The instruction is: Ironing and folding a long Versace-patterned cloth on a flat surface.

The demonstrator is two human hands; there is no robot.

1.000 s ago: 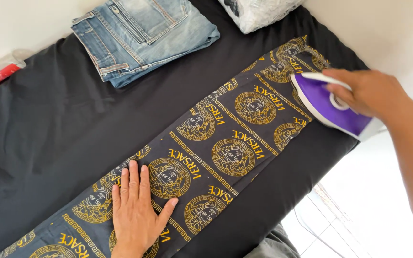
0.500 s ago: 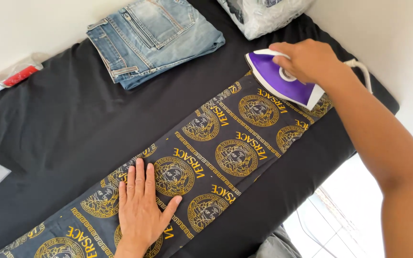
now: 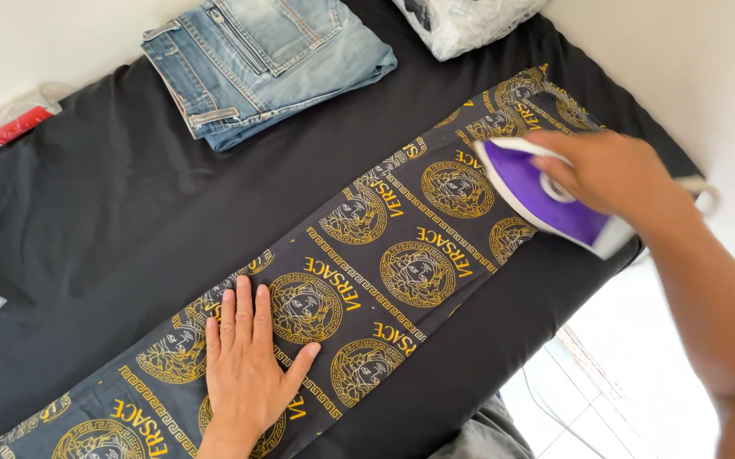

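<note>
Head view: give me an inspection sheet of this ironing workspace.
Surface: black padded board cover, smooth.
Job's things: long black cloth with gold medallions lying flat along the board; purple iron resting on its far end.
Clutter: folded jeans, clear plastic bag, wrapped packet with red at the far edge.
Grippers: left hand flat on the cloth; right hand gripping the iron's handle.
Cables: thin cord by the floor.
Surroundings: white wall.

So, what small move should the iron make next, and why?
Probably a slow glide down the patterned cloth toward the left hand. The right hand holds the purple iron near the cloth's far end, and the left hand lies flat on the near part, so the stretch between them is held flat.
</note>
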